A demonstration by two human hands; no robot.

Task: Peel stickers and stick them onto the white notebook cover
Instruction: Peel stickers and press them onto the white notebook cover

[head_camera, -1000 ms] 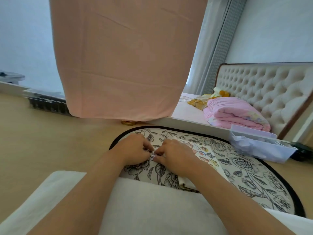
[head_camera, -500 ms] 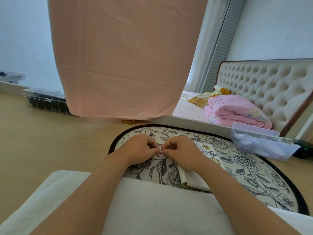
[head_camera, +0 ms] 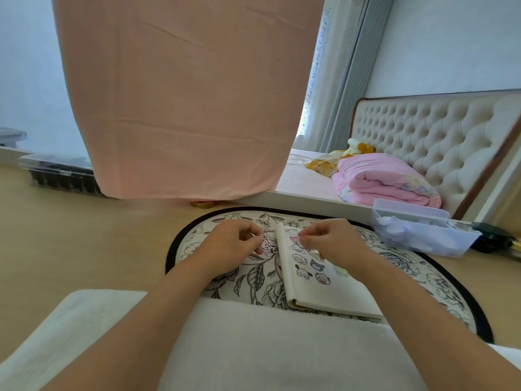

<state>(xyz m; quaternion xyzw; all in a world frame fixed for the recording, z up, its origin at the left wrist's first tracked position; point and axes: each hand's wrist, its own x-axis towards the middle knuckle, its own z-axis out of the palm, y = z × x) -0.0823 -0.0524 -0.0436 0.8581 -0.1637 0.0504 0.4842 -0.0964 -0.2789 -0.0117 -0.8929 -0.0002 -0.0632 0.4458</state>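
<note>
Notebook [head_camera: 332, 294] lies on floral mat [head_camera: 439, 280]. Left hand [head_camera: 234, 246] pinches white sticker [head_camera: 265, 241] beside it; right hand [head_camera: 335, 241] pinches pink sticker [head_camera: 294, 239] over its cover. Clear box [head_camera: 439, 241] holds pale crumpled things.

Your white notebook [head_camera: 332, 294] carries black, pink and pale-yellow cartoon stickers [head_camera: 317, 263]; the mat [head_camera: 400, 261] beneath shows black-and-white florals with a black border, the cloth [head_camera: 183, 94] is plain peach-pink, the surface [head_camera: 84, 235] light wood-toned.
</note>
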